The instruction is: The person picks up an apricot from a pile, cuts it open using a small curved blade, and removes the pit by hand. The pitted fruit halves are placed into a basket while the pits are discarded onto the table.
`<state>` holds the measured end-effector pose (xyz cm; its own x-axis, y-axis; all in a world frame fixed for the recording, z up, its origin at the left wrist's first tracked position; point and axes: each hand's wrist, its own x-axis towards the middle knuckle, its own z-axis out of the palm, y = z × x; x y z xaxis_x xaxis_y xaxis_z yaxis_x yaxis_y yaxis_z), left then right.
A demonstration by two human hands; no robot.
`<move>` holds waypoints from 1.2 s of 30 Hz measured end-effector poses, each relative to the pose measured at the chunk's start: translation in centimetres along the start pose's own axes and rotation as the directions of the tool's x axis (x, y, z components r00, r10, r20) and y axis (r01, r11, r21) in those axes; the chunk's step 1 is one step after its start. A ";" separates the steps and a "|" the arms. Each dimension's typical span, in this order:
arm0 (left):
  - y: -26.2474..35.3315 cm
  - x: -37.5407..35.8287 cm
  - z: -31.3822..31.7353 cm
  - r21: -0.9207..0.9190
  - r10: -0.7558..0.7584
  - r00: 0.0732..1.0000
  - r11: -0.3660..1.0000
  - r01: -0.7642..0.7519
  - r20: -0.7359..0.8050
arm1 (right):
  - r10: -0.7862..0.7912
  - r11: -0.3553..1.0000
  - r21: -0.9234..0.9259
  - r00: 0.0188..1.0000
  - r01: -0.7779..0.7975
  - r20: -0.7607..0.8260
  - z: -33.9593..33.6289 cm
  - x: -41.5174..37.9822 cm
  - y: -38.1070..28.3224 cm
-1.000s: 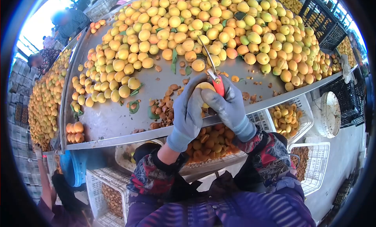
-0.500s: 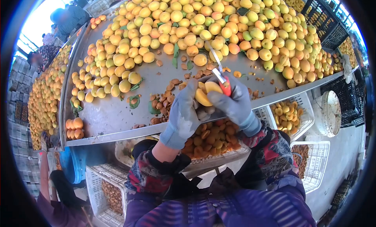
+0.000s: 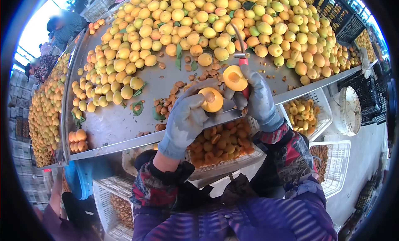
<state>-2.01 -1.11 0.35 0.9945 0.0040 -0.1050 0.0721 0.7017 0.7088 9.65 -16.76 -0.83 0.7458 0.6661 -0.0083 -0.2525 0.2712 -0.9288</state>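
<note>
My left hand, in a grey-blue glove, grips one apricot half with its cut face up. The gloved right hand is closed around the red handle of a knife. Its thin curved blade points up and away over the table. Between that same hand's fingers sits a second apricot half, showing its hollow. Both halves are apart, held over the near edge of the metal table. A small brown piece shows just below the right fingers.
Whole apricots are heaped across the table, with loose pits and leaves nearer me. Below the edge, a crate holds apricot halves; another crate of halves stands right, beside a white bucket. A person is at lower left.
The apricot held together in both hands is now two separate halves, one in each hand. The knife has swung more upright, and the hands have moved slightly apart.
</note>
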 end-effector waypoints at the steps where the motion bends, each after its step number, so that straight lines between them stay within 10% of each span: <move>1: -0.2 0.1 -0.5 -0.013 0.040 0.999 0.999 -0.040 0.014 | 0.002 1.000 0.002 1.000 -0.002 0.001 -0.3 0.1 0.1; 5: -1.7 -0.1 -1.8 0.328 0.343 0.939 0.889 -0.320 -0.014 | 0.054 0.999 -0.002 0.994 -0.054 0.095 -0.9 -0.3 -0.2; 7: -0.4 0.4 -2.8 0.828 0.430 0.870 0.376 -0.417 0.243 | 0.029 0.993 -0.116 0.991 -0.014 0.128 -0.2 -1.0 -1.3; 10: -0.3 0.6 -3.1 0.664 0.411 0.909 0.662 -0.347 0.065 | 0.115 0.974 -0.219 0.953 -0.053 0.282 0.5 -2.2 -2.6; 11: 0.3 0.5 -2.1 0.291 0.291 0.956 0.917 -0.272 -0.025 | 0.230 0.954 -0.256 0.930 -0.157 0.287 0.3 -2.6 -2.4; 16: 0.4 0.5 -1.5 0.131 0.239 0.968 0.965 -0.228 -0.077 | 0.129 0.819 -0.562 0.914 0.121 0.384 -0.2 -2.7 -0.2; 20: 0.2 0.4 -1.3 0.142 0.183 0.979 0.975 -0.169 -0.089 | 0.175 0.935 -0.337 0.969 -0.107 0.177 0.4 -3.1 -1.5; 24: 0.0 0.2 0.6 0.336 0.127 0.986 0.938 -0.084 -0.109 | -0.089 0.994 -0.067 0.992 0.083 -0.094 1.6 -1.7 -1.7; 26: -0.6 0.2 1.0 0.373 0.094 0.992 0.926 -0.056 -0.087 | -0.215 0.905 0.359 0.973 0.229 -0.078 1.9 -1.0 -2.0; 36: -2.7 0.7 2.2 0.435 0.144 0.990 0.890 -0.135 0.013 | -0.376 0.886 0.201 0.902 0.417 -0.213 4.0 -0.3 -2.3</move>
<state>-1.35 -4.54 -0.10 0.9954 0.0954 0.0071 -0.0368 0.3138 0.9488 7.57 -14.78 2.82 0.8988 0.3509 0.2626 -0.0370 0.6579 -0.7522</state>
